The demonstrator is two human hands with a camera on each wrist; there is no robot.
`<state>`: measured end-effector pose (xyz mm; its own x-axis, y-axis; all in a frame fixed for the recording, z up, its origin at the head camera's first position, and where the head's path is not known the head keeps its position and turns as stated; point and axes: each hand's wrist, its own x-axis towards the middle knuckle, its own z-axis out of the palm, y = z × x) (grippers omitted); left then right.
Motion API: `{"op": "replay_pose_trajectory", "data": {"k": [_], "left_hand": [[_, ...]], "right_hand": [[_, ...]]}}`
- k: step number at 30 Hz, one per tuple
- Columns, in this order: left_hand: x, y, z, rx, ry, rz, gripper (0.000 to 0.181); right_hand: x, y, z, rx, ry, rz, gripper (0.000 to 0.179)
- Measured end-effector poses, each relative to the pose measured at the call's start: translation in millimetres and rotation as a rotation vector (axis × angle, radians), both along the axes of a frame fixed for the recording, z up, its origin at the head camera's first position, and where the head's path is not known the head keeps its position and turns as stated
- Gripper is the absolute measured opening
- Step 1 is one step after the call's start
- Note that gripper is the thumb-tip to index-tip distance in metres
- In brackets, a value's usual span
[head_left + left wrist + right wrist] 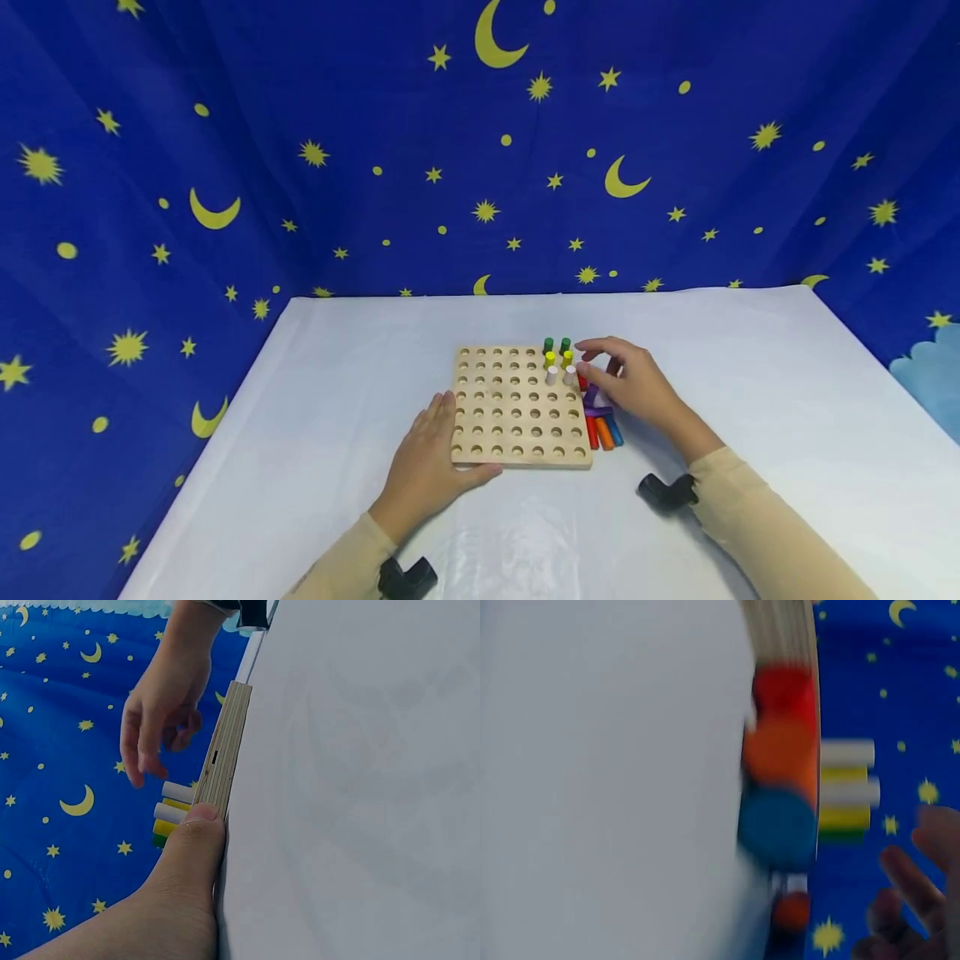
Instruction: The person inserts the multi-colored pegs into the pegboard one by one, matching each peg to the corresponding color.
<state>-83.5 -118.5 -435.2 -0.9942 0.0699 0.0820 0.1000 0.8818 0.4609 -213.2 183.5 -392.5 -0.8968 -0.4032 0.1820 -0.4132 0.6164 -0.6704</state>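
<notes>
A square wooden pegboard [497, 414] with rows of round holes lies on the table. Two green pegs [566, 344], two yellow pegs [550, 359] and two white pegs [552, 377] stand upright in its far right corner. My left hand [423, 467] rests at the near left corner, fingers straight along the left side and thumb [196, 840] pressed to the front edge. Just right of the standing pegs, my right hand [633, 385] hovers with thumb and index finger apart, nothing between them. Its fingers hang loosely bent in the left wrist view.
Along the board's right side lie loose pegs: a purple peg [597, 411], a red peg [592, 433], an orange peg [604, 433], a blue peg [615, 430] and others partly hidden near the right hand. Behind the white table [360, 350] hangs a blue curtain [390, 125].
</notes>
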Motion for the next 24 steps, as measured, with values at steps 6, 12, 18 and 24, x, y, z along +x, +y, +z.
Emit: {"op": "replay_pose_trajectory", "data": {"k": [6, 12, 18, 24], "left_hand": [[-0.2, -2.4, 0.2, 0.002, 0.000, -0.002, 0.131], [-1.9, 2.1, -0.9, 0.015, 0.003, -0.004, 0.131], [-0.9, 2.6, 0.8, 0.002, -0.004, 0.001, 0.132], [2.3, 1.1, 1.7, -0.009, -0.001, 0.006, 0.131]], "right_hand": [[1.8, 26.8, 9.9, 0.069, -0.051, -0.068, 0.039], [5.9, 53.9, 8.7, 0.189, -0.115, 0.024, 0.045], [6.2, 58.9, -2.4, 0.251, -0.205, 0.082, 0.057], [6.1, 53.7, -7.5, 0.265, -0.220, 0.112, 0.055]]}}
